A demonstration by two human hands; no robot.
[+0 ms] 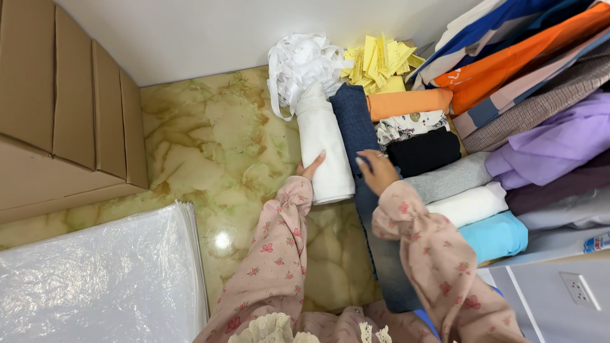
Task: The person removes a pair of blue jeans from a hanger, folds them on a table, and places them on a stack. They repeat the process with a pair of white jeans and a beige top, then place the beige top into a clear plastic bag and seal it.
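A white rolled cloth (323, 143) lies on the marbled floor (210, 140). My left hand (309, 168) rests against its left side, fingers together. Beside the roll stretches a dark blue denim cloth (356, 124), and my right hand (375, 168) presses flat on it, fingers bent. Both arms wear pink flowered sleeves. To the right of the denim lie several folded cloths in a row: orange (410, 103), patterned white (410, 125), black (424, 151), grey (448, 178), white (469, 204) and light blue (495, 235).
A tangle of white strips (298, 60) and a pile of yellow paper tags (378, 60) lie by the wall. Cardboard boxes (57, 108) stand at the left, a stack of clear plastic bags (95, 279) at lower left. Hanging garments (534, 95) fill the right.
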